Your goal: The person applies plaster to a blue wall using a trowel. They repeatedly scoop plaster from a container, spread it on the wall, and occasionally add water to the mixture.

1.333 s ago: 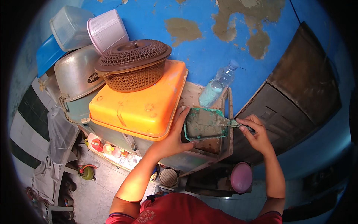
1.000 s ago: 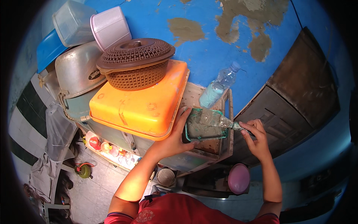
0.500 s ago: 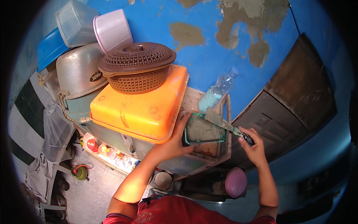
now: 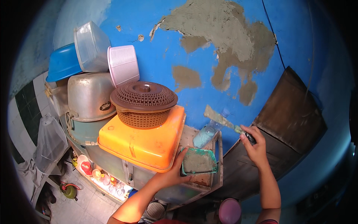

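My left hand grips the left side of a green-edged plastic container, fingers at its far edge and thumb at its near edge. Grey wet-looking cement fills it. In my right hand is a putty knife, held by its dark handle. Its cement-smeared blade points left and up, raised above the container and in front of a clear plastic bottle with a pale blue lower part. On the blue wall ahead spreads a large patch of grey-brown cement, with smaller patches under it.
Left of the container, a brown woven lidded basket stands on an orange plastic box. Beyond are a metal pot and several tubs. A dark cabinet stands at right. A pink round thing is low down.
The putty knife has risen off the container with my right hand. My view has tilted up, showing more of the cemented wall. My left hand keeps its hold on the container.
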Demonstrator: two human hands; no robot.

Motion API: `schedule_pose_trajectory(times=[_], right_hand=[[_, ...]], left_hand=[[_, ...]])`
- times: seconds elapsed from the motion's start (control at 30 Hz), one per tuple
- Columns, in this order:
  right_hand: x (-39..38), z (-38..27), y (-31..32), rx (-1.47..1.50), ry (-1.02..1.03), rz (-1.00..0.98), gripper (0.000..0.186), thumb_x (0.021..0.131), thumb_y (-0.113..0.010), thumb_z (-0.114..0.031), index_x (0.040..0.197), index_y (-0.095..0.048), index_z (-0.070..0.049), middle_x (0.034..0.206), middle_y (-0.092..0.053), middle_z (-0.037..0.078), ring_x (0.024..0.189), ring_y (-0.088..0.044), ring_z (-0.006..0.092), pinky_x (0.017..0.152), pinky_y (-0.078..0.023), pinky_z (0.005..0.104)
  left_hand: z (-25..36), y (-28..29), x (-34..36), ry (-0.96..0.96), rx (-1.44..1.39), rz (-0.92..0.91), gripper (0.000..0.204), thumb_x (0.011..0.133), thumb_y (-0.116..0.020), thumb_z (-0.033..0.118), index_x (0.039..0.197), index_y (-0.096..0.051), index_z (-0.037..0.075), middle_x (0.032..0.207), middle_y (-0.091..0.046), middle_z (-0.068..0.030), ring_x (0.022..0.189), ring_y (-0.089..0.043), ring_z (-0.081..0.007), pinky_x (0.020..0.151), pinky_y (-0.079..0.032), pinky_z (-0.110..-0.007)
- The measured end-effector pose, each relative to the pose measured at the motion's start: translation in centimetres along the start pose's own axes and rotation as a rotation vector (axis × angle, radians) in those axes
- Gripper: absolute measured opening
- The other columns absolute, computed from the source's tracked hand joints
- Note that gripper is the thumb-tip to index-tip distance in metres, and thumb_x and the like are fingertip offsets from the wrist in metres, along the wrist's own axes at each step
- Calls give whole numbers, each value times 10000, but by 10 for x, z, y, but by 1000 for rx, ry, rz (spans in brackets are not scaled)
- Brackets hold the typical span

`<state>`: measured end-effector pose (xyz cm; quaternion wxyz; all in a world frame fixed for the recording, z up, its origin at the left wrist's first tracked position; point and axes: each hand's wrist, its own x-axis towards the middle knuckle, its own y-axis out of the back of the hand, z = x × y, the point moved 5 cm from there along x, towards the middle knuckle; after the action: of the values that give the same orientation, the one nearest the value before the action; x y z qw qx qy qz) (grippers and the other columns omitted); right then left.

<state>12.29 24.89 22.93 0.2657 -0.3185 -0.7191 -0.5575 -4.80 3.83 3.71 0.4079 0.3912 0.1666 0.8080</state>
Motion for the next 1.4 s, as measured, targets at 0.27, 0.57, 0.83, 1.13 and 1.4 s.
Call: schedule_pose_trajectory(times=[0.27, 0.57, 0.83, 1.13, 1.4], right_hand=[[212, -3, -16, 239, 19, 118, 376, 1002, -739, -299, 1258, -738, -23, 937, -676, 17, 852, -588, 78, 740, -470, 235], [331, 40, -11, 622, -272, 163, 367, 975, -768, -394, 1170, -762, -83, 834, -664, -24, 673, -519, 43, 561, -404, 221], [280, 60, 8, 646, -303, 259, 370, 990, -753, -371, 1187, -750, -57, 783, -650, -30, 624, -515, 25, 522, -385, 207], [338, 34, -9, 549, -220, 222, 377, 979, -754, -442, 1049, -756, -71, 774, -648, -41, 609, -502, 33, 508, -370, 217], [292, 63, 27, 585, -210, 307, 348, 1006, -726, -388, 1039, -764, -44, 735, -634, -22, 559, -475, 42, 481, -344, 240]], left_hand=[[-8, 5, -11, 17, 24, 47, 1144, 825, -862, 434, 1661, -190, 35, 1658, -282, -286, 1564, -235, -441, 1278, -210, -475], [1, -1, -2, -38, 37, 58, 1128, 828, -851, 435, 1658, -206, 26, 1625, -337, -308, 1542, -278, -462, 1271, -223, -491], [-5, 4, -7, -1, 70, 59, 1122, 824, -850, 460, 1650, -231, 21, 1629, -325, -320, 1552, -255, -460, 1275, -209, -496], [-1, 0, 0, -16, 104, 56, 1092, 816, -869, 462, 1628, -285, 23, 1625, -335, -274, 1539, -291, -423, 1261, -257, -470], [-3, 1, -7, 29, 109, 52, 1079, 814, -872, 477, 1623, -312, 34, 1624, -337, -275, 1533, -301, -423, 1255, -265, -469]])
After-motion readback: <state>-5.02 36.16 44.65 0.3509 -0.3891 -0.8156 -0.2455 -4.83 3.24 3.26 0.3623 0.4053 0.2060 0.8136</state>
